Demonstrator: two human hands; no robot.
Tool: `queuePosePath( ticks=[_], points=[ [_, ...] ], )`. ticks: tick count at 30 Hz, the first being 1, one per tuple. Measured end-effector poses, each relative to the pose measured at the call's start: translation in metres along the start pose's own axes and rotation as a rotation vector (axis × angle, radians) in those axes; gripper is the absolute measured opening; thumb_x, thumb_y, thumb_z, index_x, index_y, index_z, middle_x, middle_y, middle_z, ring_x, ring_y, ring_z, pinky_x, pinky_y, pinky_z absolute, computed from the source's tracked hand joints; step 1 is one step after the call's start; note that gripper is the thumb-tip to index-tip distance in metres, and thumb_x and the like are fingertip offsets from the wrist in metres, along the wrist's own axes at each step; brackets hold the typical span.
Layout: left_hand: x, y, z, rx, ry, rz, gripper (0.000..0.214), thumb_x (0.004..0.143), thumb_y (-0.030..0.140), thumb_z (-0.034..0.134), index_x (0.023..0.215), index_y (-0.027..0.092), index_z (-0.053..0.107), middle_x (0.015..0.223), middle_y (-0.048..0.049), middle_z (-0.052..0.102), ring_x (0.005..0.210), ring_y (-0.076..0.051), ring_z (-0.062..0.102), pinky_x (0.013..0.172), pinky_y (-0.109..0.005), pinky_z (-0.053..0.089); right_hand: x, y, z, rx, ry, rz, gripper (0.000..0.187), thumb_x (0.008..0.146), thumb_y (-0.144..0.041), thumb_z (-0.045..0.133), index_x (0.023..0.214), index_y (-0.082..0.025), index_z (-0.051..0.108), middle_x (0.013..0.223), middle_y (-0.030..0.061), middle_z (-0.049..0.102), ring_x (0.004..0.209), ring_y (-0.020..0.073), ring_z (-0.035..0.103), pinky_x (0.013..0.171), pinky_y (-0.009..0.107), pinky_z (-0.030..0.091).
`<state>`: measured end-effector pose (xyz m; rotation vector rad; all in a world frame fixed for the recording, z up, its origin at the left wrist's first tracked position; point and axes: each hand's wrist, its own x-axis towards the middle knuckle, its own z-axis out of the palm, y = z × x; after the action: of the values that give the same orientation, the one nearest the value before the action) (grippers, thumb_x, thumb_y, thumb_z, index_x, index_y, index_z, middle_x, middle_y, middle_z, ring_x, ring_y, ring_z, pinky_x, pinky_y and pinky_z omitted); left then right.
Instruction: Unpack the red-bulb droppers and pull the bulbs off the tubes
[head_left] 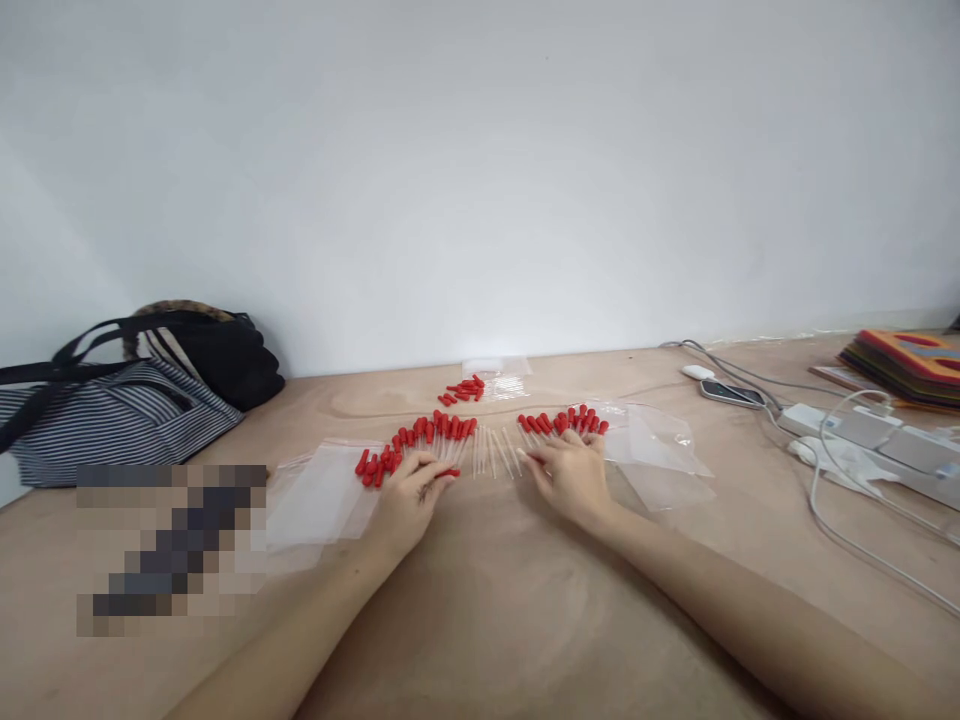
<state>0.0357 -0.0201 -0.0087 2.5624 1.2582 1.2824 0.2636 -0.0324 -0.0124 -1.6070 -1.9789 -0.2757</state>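
Droppers with red rubber bulbs and clear thin tubes lie in two fanned groups, a left group (442, 428) and a right group (555, 424). Between them is a row of bare thin tubes (484, 452). My left hand (411, 500) is in front of the left group, its thumb and fingers closed on a red rubber bulb (448, 473). At the right end of the row, my right hand (574, 478) pinches a thin tube (520, 454), mostly hidden by the fingers. Loose red bulbs (463, 390) lie farther back, beside more tubes (507, 385) on a plastic bag.
Clear plastic bags lie left (315, 495) and right (660, 450) of the droppers. A striped bag (127, 410) stands at the left, near a pixelated patch. On the right are a phone-like device (733, 394), a power strip (885, 445) with cables, and stacked coloured sheets (904, 365).
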Motion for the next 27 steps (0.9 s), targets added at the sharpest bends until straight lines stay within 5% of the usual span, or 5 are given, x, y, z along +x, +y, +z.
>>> queuePosePath(
  ticks=[4,8,11,20,27],
  points=[
    [0.010,-0.025,-0.021,0.114,0.088,-0.232,0.027,0.080,0.029,0.043,0.097,0.016,0.061,0.087,-0.0067,0.062,0.074,-0.016,0.058,0.069,-0.027,0.047,0.035,-0.003,0.010,-0.069,-0.213,0.314,0.028,0.082,-0.035,0.041,0.082,-0.025,0.067,0.079,0.0053,0.067,0.087,0.0208,0.052,0.076,0.036,0.022],
    [0.010,-0.061,-0.053,0.234,0.115,-0.592,0.030,0.071,0.030,0.050,0.094,0.013,0.059,0.076,-0.0057,0.065,0.064,-0.017,0.060,0.060,-0.026,0.047,0.056,-0.006,0.027,-0.122,-0.240,0.360,0.030,0.080,-0.031,0.041,0.081,-0.019,0.068,0.082,0.0114,0.067,0.087,0.0245,0.055,0.079,0.040,0.022],
    [0.007,-0.078,-0.070,0.343,0.033,-0.737,0.022,0.068,0.032,0.054,0.081,0.017,0.062,0.072,-0.0047,0.067,0.066,-0.020,0.062,0.058,-0.026,0.045,0.061,-0.008,0.036,-0.141,-0.253,0.370,0.029,0.079,-0.028,0.041,0.079,-0.016,0.068,0.081,0.0140,0.066,0.083,0.0248,0.056,0.080,0.041,0.021],
    [0.006,-0.074,-0.074,0.417,-0.172,-0.792,0.021,0.067,0.039,0.056,0.069,0.019,0.065,0.072,-0.0051,0.070,0.074,-0.025,0.064,0.059,-0.027,0.044,0.061,-0.009,0.031,-0.119,-0.250,0.360,0.030,0.078,-0.032,0.042,0.078,-0.017,0.068,0.080,0.0120,0.067,0.083,0.0235,0.057,0.082,0.039,0.021],
    [0.008,-0.070,-0.071,0.485,-0.122,-0.680,0.029,0.076,0.038,0.044,0.078,0.017,0.065,0.079,-0.0085,0.068,0.078,-0.026,0.061,0.065,-0.031,0.044,0.054,0.038,-0.003,-0.083,-0.238,0.467,0.028,0.078,-0.032,0.040,0.081,-0.024,0.067,0.079,0.0057,0.067,0.082,0.0211,0.057,0.079,0.038,0.023]
  ],
)
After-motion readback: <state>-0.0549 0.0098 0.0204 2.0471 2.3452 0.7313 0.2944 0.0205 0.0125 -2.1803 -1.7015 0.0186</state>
